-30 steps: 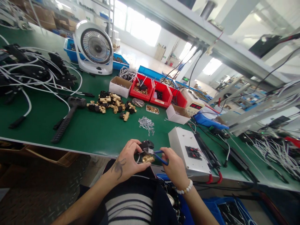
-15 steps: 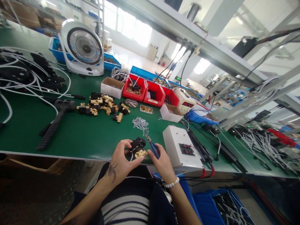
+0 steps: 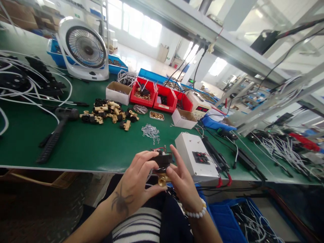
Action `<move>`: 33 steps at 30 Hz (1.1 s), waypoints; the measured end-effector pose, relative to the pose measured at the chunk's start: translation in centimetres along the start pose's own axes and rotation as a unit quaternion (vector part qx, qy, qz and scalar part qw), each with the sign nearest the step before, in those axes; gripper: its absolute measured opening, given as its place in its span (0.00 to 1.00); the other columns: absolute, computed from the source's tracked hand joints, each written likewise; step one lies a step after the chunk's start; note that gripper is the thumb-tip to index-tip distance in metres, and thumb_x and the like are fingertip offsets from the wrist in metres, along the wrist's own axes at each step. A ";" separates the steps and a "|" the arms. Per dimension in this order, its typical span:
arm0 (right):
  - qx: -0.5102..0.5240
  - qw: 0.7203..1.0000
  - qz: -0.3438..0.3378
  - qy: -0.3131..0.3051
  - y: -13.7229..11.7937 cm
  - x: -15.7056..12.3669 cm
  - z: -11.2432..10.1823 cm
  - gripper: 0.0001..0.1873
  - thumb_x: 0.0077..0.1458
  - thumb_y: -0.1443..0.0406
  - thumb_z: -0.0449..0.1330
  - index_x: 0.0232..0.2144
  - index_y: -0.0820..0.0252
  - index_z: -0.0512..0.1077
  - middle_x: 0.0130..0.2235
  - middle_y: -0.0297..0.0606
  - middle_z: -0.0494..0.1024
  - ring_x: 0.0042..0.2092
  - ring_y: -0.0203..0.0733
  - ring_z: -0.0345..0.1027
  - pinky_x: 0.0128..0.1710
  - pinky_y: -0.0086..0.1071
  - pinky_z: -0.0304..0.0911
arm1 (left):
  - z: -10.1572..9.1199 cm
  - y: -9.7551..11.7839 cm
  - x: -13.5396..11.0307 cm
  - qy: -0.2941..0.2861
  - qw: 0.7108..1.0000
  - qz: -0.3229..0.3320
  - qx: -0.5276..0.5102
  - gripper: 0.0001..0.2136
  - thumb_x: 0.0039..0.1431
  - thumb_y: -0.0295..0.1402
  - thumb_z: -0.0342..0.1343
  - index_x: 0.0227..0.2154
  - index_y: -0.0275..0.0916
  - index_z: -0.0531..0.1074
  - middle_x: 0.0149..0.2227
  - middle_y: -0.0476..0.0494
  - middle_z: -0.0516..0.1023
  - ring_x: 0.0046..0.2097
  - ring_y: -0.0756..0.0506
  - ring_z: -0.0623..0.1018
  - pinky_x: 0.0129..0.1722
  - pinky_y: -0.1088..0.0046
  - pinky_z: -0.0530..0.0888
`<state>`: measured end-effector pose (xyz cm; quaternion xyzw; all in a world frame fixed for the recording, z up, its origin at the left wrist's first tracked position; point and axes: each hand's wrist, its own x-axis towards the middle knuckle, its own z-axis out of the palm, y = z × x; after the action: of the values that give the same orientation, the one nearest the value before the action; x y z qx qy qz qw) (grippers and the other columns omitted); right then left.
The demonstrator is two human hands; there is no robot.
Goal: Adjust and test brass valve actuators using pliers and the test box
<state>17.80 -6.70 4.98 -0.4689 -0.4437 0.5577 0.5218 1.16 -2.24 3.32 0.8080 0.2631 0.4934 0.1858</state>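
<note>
A black housing point(image 3: 163, 160) joined to a brass valve body point(image 3: 162, 180) is held just off the bench's front edge. My left hand point(image 3: 141, 172) wraps it from the left, with fingers on the black part and the thumb under the brass. On the other side, my right hand point(image 3: 183, 179) grips it with the thumb, its index finger stretched up beside the housing. Thin red wires show at the top of the housing. Beyond the hands lies a pile of small metal clips point(image 3: 150, 131). No pliers show in the current view.
Brass fittings with black parts point(image 3: 111, 110) are heaped at left, near a hammer point(image 3: 57, 133) and a fan point(image 3: 87, 50). Red bins point(image 3: 165, 105) and a white carton point(image 3: 184, 122) stand behind. A grey-white switch box point(image 3: 193, 157) is at right.
The blue-handled pliers have gone from my right hand and out of sight. That hand now grips the valve assembly, which has shifted right and turned. The view has moved slightly.
</note>
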 end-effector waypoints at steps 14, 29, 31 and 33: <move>0.093 0.989 -0.107 0.034 -1.5 -2.5 1.0 0.29 0.55 0.60 0.66 0.57 0.41 0.64 0.54 0.38 0.76 0.51 0.47 0.74 0.48 0.39 0.72 | -1.0 3.3 1.5 0.022 0.995 0.050 -0.078 0.06 0.62 0.20 0.54 0.37 0.36 0.69 0.52 0.40 0.72 0.59 0.50 0.68 0.63 0.75 0.63; 0.132 0.985 -0.074 0.086 -1.4 -3.1 1.5 0.25 0.53 0.58 0.67 0.52 0.45 0.65 0.44 0.36 0.80 0.43 0.43 0.77 0.41 0.35 0.73 | 0.6 4.2 0.7 0.057 0.993 -0.026 -0.102 0.09 0.59 0.20 0.56 0.38 0.40 0.69 0.52 0.45 0.73 0.56 0.49 0.71 0.59 0.73 0.66; 0.135 0.985 -0.065 0.085 -1.1 -2.9 1.4 0.26 0.54 0.58 0.66 0.53 0.46 0.64 0.44 0.36 0.80 0.41 0.43 0.77 0.37 0.33 0.73 | 0.8 4.1 0.5 0.080 0.981 -0.100 -0.146 0.12 0.60 0.24 0.57 0.45 0.43 0.68 0.57 0.44 0.69 0.60 0.47 0.68 0.61 0.70 0.65; 0.132 0.985 -0.078 0.077 -1.0 -2.6 1.2 0.27 0.54 0.56 0.65 0.54 0.45 0.62 0.45 0.36 0.80 0.41 0.42 0.77 0.37 0.33 0.73 | 1.0 4.0 0.6 0.066 0.936 -0.222 -0.265 0.19 0.62 0.33 0.57 0.55 0.45 0.63 0.61 0.42 0.66 0.63 0.43 0.66 0.62 0.64 0.65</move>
<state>16.77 -9.24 6.34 -0.4018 -0.3596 0.5312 0.6535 3.18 -5.09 5.52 0.6164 0.3073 0.5432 0.4801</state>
